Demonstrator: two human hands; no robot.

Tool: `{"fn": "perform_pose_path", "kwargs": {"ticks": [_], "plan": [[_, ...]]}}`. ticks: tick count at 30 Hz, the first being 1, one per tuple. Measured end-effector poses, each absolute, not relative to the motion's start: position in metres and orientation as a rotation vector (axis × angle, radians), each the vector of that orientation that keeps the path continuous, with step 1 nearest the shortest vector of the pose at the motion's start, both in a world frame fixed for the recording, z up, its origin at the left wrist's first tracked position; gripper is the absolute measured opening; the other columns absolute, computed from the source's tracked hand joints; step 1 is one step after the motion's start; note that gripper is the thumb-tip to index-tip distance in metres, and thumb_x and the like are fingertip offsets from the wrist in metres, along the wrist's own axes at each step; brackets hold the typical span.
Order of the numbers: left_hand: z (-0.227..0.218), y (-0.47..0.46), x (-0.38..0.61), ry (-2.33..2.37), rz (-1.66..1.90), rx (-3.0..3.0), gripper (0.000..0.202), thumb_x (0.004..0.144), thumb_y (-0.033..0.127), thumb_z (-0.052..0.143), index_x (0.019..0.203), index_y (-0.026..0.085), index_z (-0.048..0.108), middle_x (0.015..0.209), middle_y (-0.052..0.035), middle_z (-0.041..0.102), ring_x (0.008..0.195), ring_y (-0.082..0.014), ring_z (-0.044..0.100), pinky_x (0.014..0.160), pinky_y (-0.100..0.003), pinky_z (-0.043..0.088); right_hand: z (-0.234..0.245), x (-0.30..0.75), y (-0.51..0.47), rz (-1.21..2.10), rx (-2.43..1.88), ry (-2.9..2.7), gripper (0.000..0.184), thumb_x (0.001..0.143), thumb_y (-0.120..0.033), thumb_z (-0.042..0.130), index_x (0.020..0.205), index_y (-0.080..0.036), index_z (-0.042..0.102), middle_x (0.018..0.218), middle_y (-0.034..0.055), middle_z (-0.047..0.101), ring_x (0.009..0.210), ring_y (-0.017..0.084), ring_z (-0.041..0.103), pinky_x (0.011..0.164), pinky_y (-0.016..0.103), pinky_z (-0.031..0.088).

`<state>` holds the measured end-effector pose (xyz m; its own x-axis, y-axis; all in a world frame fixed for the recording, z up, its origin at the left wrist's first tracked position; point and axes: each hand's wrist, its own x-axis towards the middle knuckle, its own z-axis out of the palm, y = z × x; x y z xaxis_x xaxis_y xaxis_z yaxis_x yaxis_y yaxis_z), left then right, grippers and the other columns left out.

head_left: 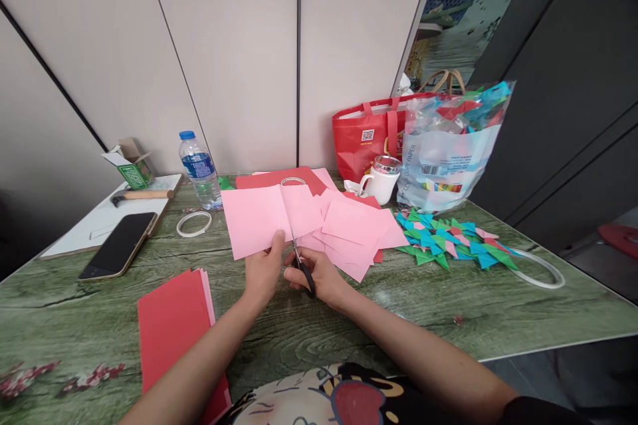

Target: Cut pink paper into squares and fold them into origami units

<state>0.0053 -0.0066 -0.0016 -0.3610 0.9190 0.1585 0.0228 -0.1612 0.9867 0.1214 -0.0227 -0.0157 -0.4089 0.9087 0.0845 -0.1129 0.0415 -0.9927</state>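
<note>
Both hands [263, 273] [321, 277] — inside table edge [548, 343]

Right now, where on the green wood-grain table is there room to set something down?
Bare tabletop lies at right front, between the right forearm and the multicoloured folded-paper pile; at left, between the black smartphone and red paper stack. The far middle is crowded: loose pink paper sheets, a white mug, a red bag.

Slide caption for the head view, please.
Right hand holding scissors at a pink sheet gripped by the left hand, above a green table.
</note>
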Motion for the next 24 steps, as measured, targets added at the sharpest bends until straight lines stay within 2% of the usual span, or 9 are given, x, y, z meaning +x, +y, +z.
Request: {"fn": "perform_pose_path", "kwargs": {"ticks": [10, 20, 24], "plan": [[0.0004, -0.0082, 0.0065, 1.399, 1.620, 1.110, 0.037, 0.066, 0.042, 0.061, 0.089, 0.013, 0.065, 0.085, -0.0097, 0.069, 0.087, -0.0242, 0.063, 0.085, -0.036, 0.044, -0.0153, 0.1201, -0.0230, 1.502, -0.854, -1.442, 0.037, 0.065, -0.049, 0.065, 0.079, -0.017, 0.052, 0.052, -0.0060, 0.046, 0.047, 0.009, 0.042, 0.048, 0.023, 0.035], [0.0006, -0.0073, 0.0071, 1.369, 1.610, 1.112, 0.036, 0.066, 0.044, 0.060, 0.082, 0.011, 0.065, 0.078, -0.0088, 0.069, 0.083, -0.0232, 0.063, 0.082, -0.035, 0.046, -0.0131, 0.1204, -0.0240, 1.491, -0.858, -1.444, 0.040, 0.062, -0.051, 0.066, 0.077, -0.017, 0.051, 0.049, -0.0063, 0.046, 0.044, 0.008, 0.041, 0.046, 0.023, 0.033], [-0.0003, -0.0073, 0.0071, 1.317, 1.611, 1.092, 0.037, 0.066, 0.044, 0.060, 0.084, 0.011, 0.065, 0.082, -0.0099, 0.069, 0.082, -0.0231, 0.064, 0.079, -0.035, 0.047, -0.0130, 0.1205, -0.0235, 1.480, -0.847, -1.455, 0.040, 0.062, -0.051, 0.066, 0.076, -0.017, 0.051, 0.048, -0.0061, 0.047, 0.044, 0.008, 0.042, 0.046, 0.023, 0.033]]}}
